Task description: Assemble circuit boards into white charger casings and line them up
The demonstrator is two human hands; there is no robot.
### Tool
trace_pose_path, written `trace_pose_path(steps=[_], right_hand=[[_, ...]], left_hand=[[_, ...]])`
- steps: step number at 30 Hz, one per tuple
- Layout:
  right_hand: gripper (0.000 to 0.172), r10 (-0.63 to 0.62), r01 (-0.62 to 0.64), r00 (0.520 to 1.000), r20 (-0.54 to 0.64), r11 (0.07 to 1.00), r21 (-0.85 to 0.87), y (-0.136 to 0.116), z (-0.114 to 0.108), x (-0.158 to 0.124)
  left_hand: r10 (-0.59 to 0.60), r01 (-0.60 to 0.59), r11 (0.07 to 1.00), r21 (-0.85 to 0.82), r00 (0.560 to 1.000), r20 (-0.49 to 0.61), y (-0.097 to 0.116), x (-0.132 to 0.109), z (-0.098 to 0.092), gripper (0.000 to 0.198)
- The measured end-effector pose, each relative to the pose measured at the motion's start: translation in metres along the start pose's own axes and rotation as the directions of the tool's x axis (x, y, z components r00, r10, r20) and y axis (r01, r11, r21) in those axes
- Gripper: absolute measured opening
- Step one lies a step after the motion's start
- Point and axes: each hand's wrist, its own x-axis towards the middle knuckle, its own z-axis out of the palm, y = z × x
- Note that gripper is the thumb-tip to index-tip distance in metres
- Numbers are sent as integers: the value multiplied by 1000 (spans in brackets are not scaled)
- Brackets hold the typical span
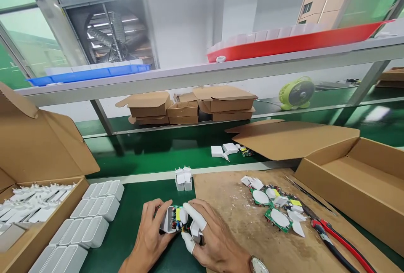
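My left hand [147,231] is closed around a white plastic charger housing [166,222] above the green mat. A small circuit board [179,215] with a yellow-wrapped part sits at the housing's mouth, partly inside it as far as I can see. My right hand [216,235], with white finger cots on thumb and forefinger, grips the board's other end, where a white piece [196,231] hangs beside the fingers. Beyond both hands stand a few white plug-top pieces [183,179]. Rows of empty white housings [91,231] stand left of my left hand.
An open carton [82,188] of white plug parts is at left. On the brown board [227,205] lie several circuit boards [279,219], tweezers [311,194] and red-and-black pliers [334,239]. Another open carton [353,197] borders the right. A shelf [189,73] crosses above the bench.
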Motion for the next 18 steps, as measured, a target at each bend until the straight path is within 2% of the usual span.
trace_pose_path(steps=[8,18], right_hand=[[68,-25,26,1000,17,999,-35,-2,0,1],[73,-54,55,998,15,994,-99,-6,2,6]], left_hand=[[48,-47,998,37,998,-32,5,4,0,52],[90,-88,994,61,996,-29,4,3,1,54]])
